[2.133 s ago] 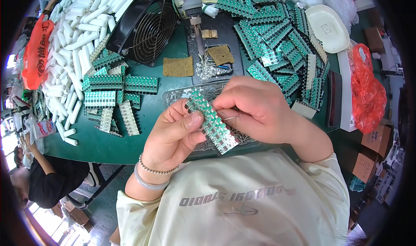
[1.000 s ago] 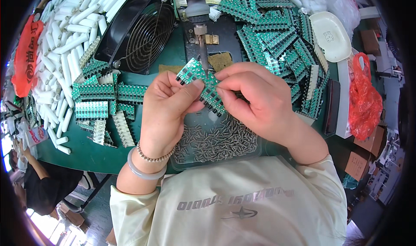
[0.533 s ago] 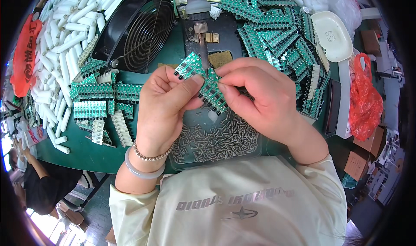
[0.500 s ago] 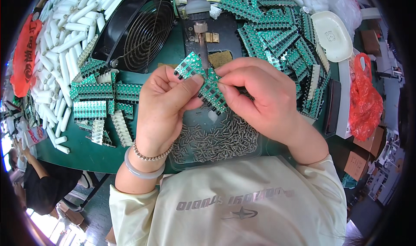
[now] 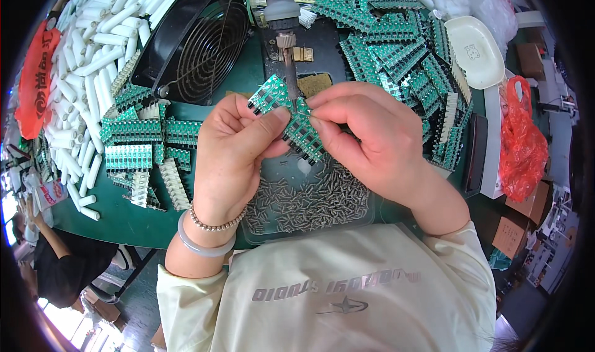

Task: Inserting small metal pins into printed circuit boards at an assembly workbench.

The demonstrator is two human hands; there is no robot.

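My left hand grips a green circuit board strip between thumb and fingers, its length slanting from upper left to lower right. Small black parts line the strip's edges. Directly above it, the tip of an upright soldering iron reaches down to the board's upper part. My right hand is closed in a pinch at the board's right side, close to the iron's tip. A thin, shiny bit shows at those fingertips, too small to name. Below both hands lie many small metal springs in a clear tray.
A black fan stands left of the iron, near a heap of white tubes. Circuit board strips pile up at left and right. A white dish and red plastic bag sit farther right. Another person works at far left.
My right fingers and the board have shifted very slightly beneath the iron's tip. Both grips look the same otherwise.
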